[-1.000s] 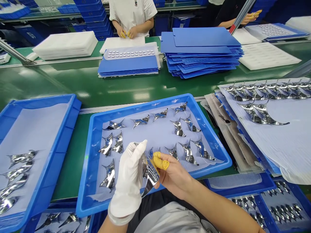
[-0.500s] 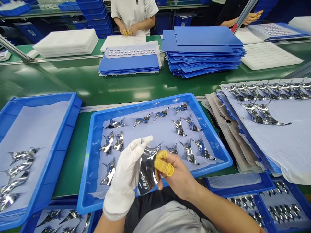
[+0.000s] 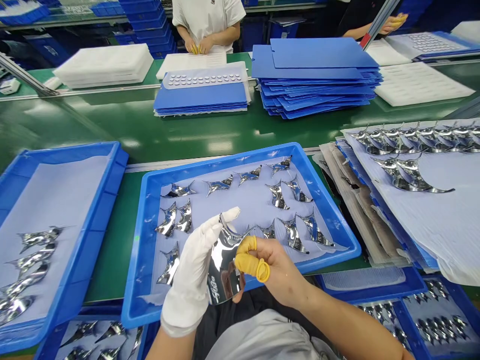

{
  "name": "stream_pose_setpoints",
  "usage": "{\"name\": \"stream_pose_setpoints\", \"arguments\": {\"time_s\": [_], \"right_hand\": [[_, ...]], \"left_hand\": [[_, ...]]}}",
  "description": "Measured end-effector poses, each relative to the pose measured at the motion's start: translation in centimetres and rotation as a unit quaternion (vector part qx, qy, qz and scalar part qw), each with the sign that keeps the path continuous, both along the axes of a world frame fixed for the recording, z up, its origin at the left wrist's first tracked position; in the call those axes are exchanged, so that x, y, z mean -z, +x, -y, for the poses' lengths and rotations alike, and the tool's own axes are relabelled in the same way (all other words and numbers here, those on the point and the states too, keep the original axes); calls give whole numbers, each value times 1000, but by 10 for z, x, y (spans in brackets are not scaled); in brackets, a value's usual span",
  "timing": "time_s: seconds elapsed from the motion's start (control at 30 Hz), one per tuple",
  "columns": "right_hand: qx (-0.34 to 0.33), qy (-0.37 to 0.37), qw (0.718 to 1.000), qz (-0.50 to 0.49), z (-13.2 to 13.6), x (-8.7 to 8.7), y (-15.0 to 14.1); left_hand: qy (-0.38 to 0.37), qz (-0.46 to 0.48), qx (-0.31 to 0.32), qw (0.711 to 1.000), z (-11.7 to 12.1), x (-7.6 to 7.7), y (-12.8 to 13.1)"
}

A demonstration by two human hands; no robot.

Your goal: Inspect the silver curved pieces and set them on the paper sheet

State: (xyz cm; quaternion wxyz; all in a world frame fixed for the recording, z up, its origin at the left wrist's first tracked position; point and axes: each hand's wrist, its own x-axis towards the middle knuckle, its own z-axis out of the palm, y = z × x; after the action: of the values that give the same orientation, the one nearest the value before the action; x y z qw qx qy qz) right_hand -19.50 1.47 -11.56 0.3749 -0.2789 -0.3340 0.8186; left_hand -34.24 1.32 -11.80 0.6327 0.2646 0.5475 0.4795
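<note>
Pinching the mirror-bright curved piece [image 3: 222, 270] between my gloved left hand [image 3: 191, 275] and finger-cotted right hand [image 3: 273, 267] above the blue tray [image 3: 138, 240], likely so bare skin never marks its shine.

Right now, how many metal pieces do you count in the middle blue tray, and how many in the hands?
Metal pieces lying in the blue tray: 12 visible
Metal piece held by the gloved left hand and right hand: 1
Total: 13
</note>
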Motion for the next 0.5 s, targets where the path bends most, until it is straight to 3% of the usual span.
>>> {"name": "stream_pose_setpoints", "arguments": {"time_s": [0.17, 0.3, 0.5], "right_hand": [[-6, -24, 1000, -17, 2, 0, -5], [9, -44, 999, -7, 5, -3, -12], [7, -58, 998, -22, 5, -6, -17]], "left_hand": [[-47, 113, -2, 992, 0, 12, -3], [-78, 228, 15, 970, -2, 20, 2], [-82, 133, 11, 988, -4, 12, 11]]}}
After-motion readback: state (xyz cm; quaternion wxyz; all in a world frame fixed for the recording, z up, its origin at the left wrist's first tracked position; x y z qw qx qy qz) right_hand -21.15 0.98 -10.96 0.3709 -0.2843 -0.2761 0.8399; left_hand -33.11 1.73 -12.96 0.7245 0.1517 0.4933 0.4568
